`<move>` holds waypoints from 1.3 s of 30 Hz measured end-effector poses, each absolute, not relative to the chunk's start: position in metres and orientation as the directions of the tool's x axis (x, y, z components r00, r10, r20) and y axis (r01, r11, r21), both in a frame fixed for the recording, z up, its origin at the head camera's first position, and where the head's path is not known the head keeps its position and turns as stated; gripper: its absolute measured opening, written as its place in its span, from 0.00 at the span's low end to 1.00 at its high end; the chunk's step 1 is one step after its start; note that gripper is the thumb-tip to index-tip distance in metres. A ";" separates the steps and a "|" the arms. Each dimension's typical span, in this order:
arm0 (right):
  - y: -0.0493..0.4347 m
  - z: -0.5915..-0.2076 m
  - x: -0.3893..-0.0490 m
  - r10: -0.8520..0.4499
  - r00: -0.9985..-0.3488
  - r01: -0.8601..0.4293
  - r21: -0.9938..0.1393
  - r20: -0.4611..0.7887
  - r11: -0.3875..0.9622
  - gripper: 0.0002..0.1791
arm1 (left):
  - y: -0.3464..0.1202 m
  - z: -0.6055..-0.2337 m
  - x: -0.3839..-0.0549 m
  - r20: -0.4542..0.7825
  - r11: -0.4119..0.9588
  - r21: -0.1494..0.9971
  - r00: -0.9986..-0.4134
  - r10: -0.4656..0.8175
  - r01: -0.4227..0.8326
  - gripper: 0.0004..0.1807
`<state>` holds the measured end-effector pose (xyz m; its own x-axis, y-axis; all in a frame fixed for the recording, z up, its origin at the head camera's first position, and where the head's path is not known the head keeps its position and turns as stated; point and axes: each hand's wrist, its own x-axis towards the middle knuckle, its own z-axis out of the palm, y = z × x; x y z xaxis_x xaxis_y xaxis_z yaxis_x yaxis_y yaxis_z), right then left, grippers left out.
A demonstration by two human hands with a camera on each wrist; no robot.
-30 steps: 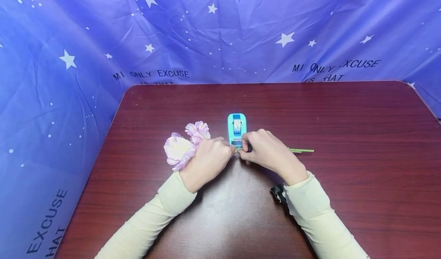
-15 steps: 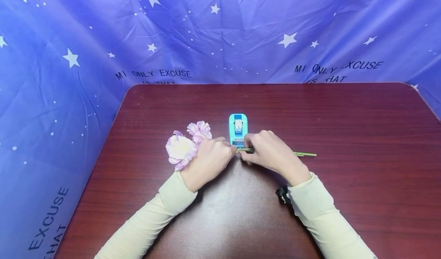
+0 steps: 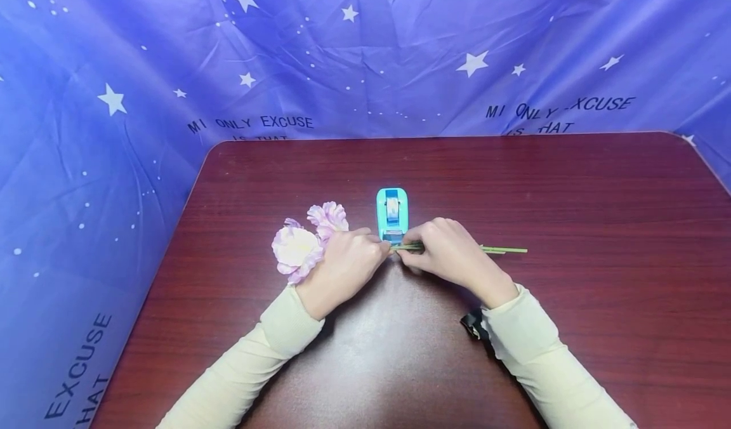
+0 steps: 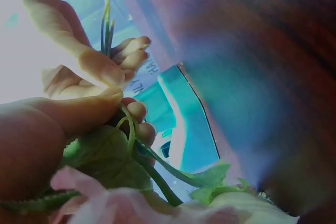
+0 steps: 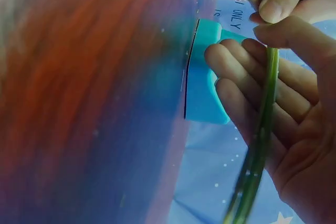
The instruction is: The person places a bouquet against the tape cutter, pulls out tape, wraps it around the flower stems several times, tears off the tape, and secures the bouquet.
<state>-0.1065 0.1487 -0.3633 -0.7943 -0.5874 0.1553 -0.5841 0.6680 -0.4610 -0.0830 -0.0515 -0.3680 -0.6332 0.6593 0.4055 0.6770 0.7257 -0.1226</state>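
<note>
Two pale pink-and-white artificial flowers (image 3: 296,249) lie to the left, with their green stems (image 5: 261,129) running rightward together. My left hand (image 3: 353,259) pinches the stems just below the leaves, between thumb and fingers; a leaf (image 4: 102,157) shows under it in the left wrist view. My right hand (image 3: 453,256) pinches the same stems close beside the left fingertips. Its other fingers lie behind the stems in the right wrist view, and the stem ends stick out past its far side. Just beyond both hands stands a turquoise tape dispenser (image 3: 393,216) with a roll of tape.
Under the hands is a dark red-brown wooden table (image 3: 599,226). A blue-violet cloth (image 3: 365,54) with white stars and lettering hangs behind and at the sides. A small black object (image 3: 473,324) sits by the right cuff.
My right hand has shifted slightly rightward along the stems, opening a small gap from the left fingertips. The left hand, flowers and tape dispenser stay about where they were.
</note>
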 end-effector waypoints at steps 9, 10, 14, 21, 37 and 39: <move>0.153 -0.368 -0.108 -0.533 -0.839 -0.478 -0.616 0.109 0.626 0.02 | -0.052 -0.367 -0.083 0.406 0.733 -0.125 -0.640 0.653 0.668 0.11; 0.153 -0.368 -0.109 -0.535 -0.839 -0.468 -0.636 0.103 0.613 0.02 | -0.052 -0.367 -0.083 0.405 0.734 -0.127 -0.641 0.652 0.667 0.11; 0.155 -0.369 -0.109 -0.546 -0.837 -0.407 -0.716 0.043 0.567 0.02 | -0.052 -0.367 -0.085 0.399 0.735 -0.124 -0.644 0.653 0.667 0.10; 0.156 -0.368 -0.109 -0.548 -0.836 -0.340 -0.763 -0.023 0.549 0.03 | -0.054 -0.366 -0.085 0.392 0.736 -0.122 -0.648 0.652 0.666 0.10; 0.160 -0.368 -0.111 -0.595 -0.799 -0.273 -0.830 -0.086 0.486 0.09 | -0.053 -0.365 -0.085 0.370 0.750 -0.116 -0.673 0.641 0.651 0.12; 0.160 -0.368 -0.111 -0.596 -0.798 -0.268 -0.833 -0.091 0.485 0.09 | -0.053 -0.364 -0.084 0.365 0.752 -0.116 -0.676 0.640 0.649 0.12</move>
<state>-0.1112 0.1599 -0.3676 -0.7978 -0.5960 -0.0906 -0.2677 0.4849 -0.8326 -0.0844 -0.0526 -0.3644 -0.6762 0.6401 0.3647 0.6491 0.7518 -0.1159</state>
